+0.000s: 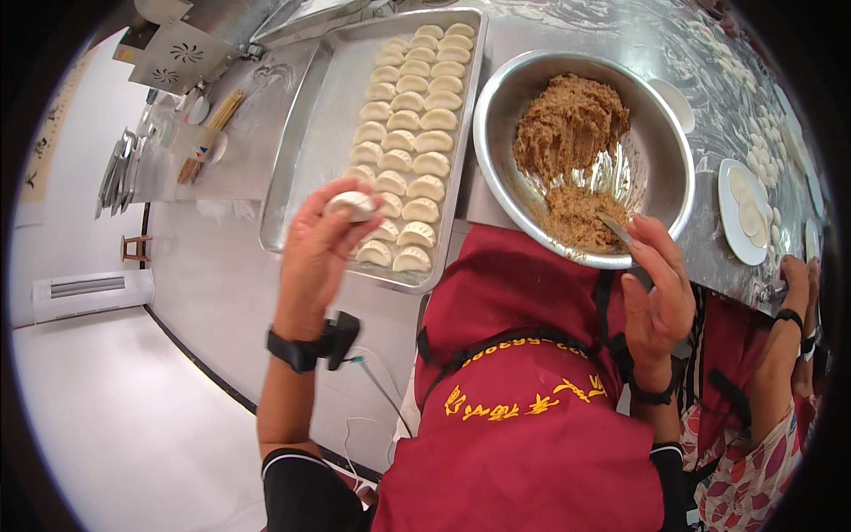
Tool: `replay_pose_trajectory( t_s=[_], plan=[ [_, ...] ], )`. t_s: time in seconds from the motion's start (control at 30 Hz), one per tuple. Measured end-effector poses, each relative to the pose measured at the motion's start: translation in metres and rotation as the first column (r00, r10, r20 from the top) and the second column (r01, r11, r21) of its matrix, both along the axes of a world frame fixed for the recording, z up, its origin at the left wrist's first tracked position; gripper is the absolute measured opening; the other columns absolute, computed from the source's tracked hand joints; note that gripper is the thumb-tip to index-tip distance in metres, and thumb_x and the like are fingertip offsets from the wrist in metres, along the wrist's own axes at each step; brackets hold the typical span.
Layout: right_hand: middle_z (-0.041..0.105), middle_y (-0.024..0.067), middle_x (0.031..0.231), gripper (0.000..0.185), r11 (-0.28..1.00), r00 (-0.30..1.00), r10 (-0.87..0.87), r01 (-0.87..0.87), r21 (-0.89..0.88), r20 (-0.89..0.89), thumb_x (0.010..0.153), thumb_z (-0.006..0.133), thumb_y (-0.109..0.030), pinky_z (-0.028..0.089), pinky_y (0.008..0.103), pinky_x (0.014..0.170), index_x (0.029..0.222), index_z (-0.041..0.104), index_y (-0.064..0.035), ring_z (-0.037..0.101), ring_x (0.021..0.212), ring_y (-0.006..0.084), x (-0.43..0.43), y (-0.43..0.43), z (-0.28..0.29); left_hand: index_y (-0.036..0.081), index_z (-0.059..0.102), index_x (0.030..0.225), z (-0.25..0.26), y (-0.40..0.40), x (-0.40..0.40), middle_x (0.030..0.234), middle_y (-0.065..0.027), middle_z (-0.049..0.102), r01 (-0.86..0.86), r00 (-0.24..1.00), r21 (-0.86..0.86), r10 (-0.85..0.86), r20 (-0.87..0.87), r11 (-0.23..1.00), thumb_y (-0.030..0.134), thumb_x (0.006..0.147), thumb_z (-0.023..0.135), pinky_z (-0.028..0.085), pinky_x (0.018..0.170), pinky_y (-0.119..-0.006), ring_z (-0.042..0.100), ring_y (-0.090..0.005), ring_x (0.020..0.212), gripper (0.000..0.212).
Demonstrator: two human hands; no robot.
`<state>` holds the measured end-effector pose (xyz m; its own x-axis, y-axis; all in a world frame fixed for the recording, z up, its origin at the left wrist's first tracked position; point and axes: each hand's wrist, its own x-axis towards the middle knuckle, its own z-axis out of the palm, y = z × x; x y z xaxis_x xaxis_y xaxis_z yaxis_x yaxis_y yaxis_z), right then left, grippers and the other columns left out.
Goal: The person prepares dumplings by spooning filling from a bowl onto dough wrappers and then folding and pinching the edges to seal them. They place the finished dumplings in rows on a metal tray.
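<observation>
A pleated, half-moon dumpling is pinched between the thumb and fingers of my left hand, raised over the near part of a metal tray. Rows of similar raw dumplings fill the tray's right half. To the right, a steel bowl holds brown minced filling, with a smaller heap nearer me. A narrow metal spreader blade touches that heap. My right hand is at the bowl's near rim, its fingers against or just over the blade. The spreader's handle is hidden, so its hold is unclear.
Round wrappers lie on a white plate at right. Dough pieces are scattered beyond on the floured metal table. Another person's hand is at the right edge. Chopsticks lie left of the tray.
</observation>
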<state>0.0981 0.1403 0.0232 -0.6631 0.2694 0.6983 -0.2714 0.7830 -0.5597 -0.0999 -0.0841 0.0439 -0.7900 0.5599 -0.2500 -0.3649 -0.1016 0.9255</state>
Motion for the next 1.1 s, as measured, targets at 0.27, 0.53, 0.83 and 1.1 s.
replay_pose_trajectory(
  t_s=[0.27,0.53,0.83,1.1],
  plan=[
    [0.050,0.0205,0.102,0.023,0.982,0.983,-0.183,0.183,-0.048,0.004,0.073,0.049,0.005,0.042,0.0331,0.078,0.096,0.049,0.0047,0.053,0.089,0.0274,0.021,0.020,0.020,-0.001,0.048,0.101,0.038,-0.020,-0.101,0.095,-0.0083,0.053,-0.010,0.986,-0.417,-0.061,-0.156,0.909,0.006,0.078,0.046,0.048,0.074,-0.025,0.054,-0.0163,0.089,0.024],
    [0.047,0.0207,0.107,0.027,0.952,0.959,-0.263,0.276,-0.134,0.106,0.072,0.044,0.010,0.041,0.0325,0.079,0.098,0.048,0.0046,0.052,0.091,0.0260,0.028,0.052,0.019,0.003,0.052,0.095,0.070,0.049,-0.221,0.091,-0.0042,0.054,0.039,0.925,-0.575,-0.248,-0.290,0.817,0.006,0.075,0.049,0.046,0.072,-0.022,0.053,-0.0098,0.081,0.020],
    [0.048,0.0205,0.106,0.023,0.886,0.892,-0.354,0.416,-0.203,0.282,0.073,0.044,0.009,0.042,0.0332,0.079,0.095,0.050,0.0050,0.052,0.090,0.0265,0.032,0.063,0.014,-0.001,0.051,0.095,-0.005,0.140,-0.292,0.088,-0.0085,0.054,0.145,0.922,-0.532,-0.309,-0.233,0.835,0.005,0.070,0.054,0.044,0.078,-0.027,0.053,-0.0164,0.083,0.025],
    [0.048,0.0203,0.104,0.021,0.881,0.893,-0.344,0.414,-0.228,0.292,0.073,0.045,0.009,0.042,0.0330,0.078,0.093,0.050,0.0048,0.052,0.087,0.0257,0.030,0.067,0.004,-0.004,0.054,0.090,-0.066,0.179,-0.302,0.081,-0.0063,0.055,-0.078,0.885,-0.690,-0.269,-0.380,0.720,0.001,0.066,0.052,0.048,0.064,-0.024,0.054,-0.0131,0.070,0.024]
  ],
)
